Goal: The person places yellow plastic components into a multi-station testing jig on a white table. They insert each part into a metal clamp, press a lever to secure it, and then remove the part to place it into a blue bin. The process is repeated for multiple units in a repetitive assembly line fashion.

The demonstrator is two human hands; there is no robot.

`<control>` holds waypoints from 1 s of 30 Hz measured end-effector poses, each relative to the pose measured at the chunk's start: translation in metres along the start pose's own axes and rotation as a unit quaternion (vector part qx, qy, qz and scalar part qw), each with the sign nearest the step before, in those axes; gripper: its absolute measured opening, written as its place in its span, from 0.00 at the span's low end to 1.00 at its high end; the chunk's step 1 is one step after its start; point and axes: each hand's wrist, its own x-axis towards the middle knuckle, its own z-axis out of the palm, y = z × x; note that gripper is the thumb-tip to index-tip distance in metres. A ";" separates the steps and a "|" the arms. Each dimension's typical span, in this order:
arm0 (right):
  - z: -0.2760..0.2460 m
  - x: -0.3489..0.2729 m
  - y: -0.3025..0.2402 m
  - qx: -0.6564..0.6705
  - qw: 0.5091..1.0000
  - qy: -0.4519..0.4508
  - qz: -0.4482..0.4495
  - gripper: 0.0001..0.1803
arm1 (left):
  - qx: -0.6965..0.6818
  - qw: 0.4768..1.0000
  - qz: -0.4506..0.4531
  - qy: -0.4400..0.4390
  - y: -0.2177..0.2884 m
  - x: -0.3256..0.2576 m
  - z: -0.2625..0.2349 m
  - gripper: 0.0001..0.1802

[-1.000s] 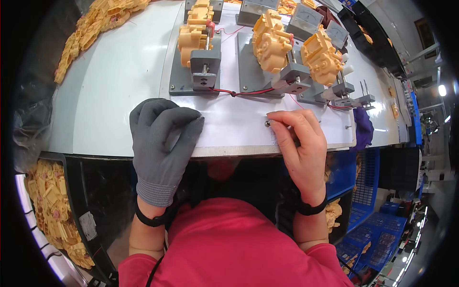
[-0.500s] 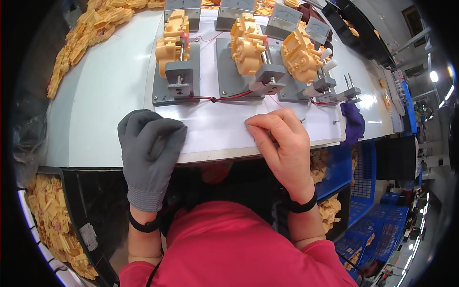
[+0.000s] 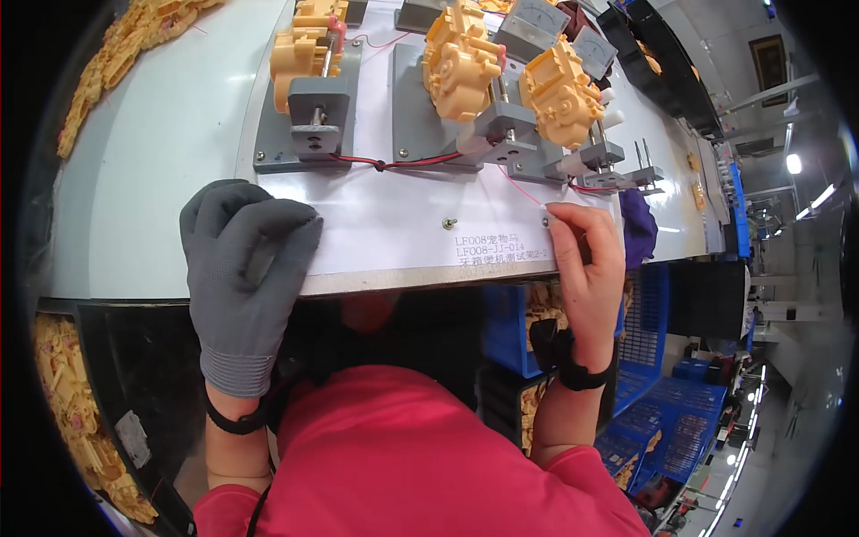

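My left hand (image 3: 246, 251), in a grey knit glove, rests at the front edge of the white board (image 3: 376, 242). Its fingers are curled with the thumb against them; whatever they may hold is hidden. My bare right hand (image 3: 586, 259) pinches a small metal toggle switch (image 3: 546, 220) between thumb and forefinger at the board's right. A second toggle switch (image 3: 449, 223) stands uncovered between the hands. Behind them, yellow plastic gearboxes sit on grey fixtures: a left one (image 3: 300, 67), a middle one (image 3: 458, 67) and a right one (image 3: 562, 97). A red and black wire (image 3: 403, 165) runs along the fixtures.
Analog meters (image 3: 534, 25) stand behind the fixtures. Yellow parts are heaped at the table's far left (image 3: 116, 67) and in a bin (image 3: 76, 403) below left. A purple cloth (image 3: 637, 224) hangs at the right edge. Blue crates (image 3: 649, 385) stand lower right.
My right hand has moved right from the middle of the board to the toggle switch, uncovering another switch. The whole view has shifted slightly; my left hand keeps its curled shape.
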 end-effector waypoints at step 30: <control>0.003 0.001 -0.003 -0.045 0.999 0.006 -0.015 0.04 | -0.004 0.999 0.029 0.018 -0.001 0.003 -0.001 0.08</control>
